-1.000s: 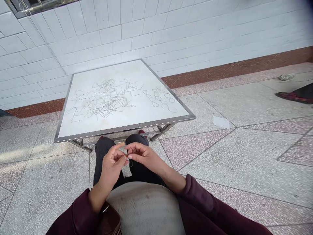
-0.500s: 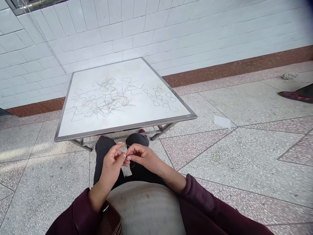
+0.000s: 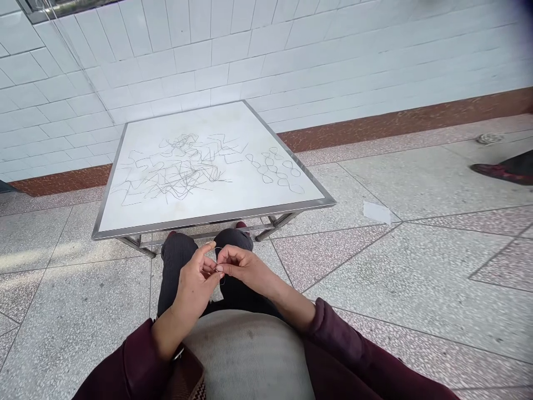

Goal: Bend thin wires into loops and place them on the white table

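Observation:
Over my lap, my left hand (image 3: 195, 283) and my right hand (image 3: 244, 268) meet at the fingertips. Between them is a thin wire (image 3: 222, 281), bent in a loop that shows below the fingers. Both hands pinch it with thumb and forefinger; the pinched spot itself is mostly hidden. On the white-topped table (image 3: 258, 203) in front of my knees lies a tangled spread of bent wire pieces (image 3: 183, 172). To its right on the tabletop are several wire pieces twisted into joined loops (image 3: 272, 168).
The table has a metal rim and metal legs, close to my knees. Behind it stands a white tiled wall (image 3: 233, 53). A white scrap (image 3: 377, 212) lies on the speckled floor at right. Farther right are another person's shoe (image 3: 502, 173) and a coiled item (image 3: 489, 138).
My left hand has turned slightly and its thumb has moved closer to the right fingertips. Less of the wire loop shows below the hands. The camera view has shifted a little.

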`<state>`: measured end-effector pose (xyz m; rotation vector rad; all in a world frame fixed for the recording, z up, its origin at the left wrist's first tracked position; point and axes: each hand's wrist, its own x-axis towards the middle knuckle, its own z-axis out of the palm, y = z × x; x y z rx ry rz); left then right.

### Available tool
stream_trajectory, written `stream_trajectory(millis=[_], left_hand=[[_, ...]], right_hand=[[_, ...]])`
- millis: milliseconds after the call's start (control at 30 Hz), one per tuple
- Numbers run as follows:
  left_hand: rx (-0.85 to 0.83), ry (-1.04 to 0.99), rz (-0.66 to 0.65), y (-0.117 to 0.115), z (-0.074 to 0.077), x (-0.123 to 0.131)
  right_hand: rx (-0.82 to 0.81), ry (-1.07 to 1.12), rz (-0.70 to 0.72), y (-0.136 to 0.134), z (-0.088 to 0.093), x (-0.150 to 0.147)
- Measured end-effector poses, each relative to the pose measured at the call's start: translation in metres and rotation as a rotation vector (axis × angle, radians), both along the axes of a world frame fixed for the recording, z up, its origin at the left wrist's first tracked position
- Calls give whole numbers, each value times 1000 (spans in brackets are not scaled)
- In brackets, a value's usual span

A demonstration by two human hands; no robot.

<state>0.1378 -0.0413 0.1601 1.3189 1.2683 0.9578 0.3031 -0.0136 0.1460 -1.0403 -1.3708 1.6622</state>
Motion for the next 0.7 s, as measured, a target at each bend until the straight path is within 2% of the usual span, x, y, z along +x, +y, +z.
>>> stream_trajectory(millis=[200, 433, 567, 700], left_hand=[[66, 80, -14, 0, -5, 0], [66, 130, -4, -2, -4, 3], [6, 94, -2, -1, -5, 4], [-136, -14, -25, 1, -7, 3]], right_hand=[[-2, -11, 3, 1, 0, -1], [-38, -10, 14, 1, -2, 0], [-36, -40, -12, 1, -1, 2], [-5, -60, -33, 1, -2, 3]])
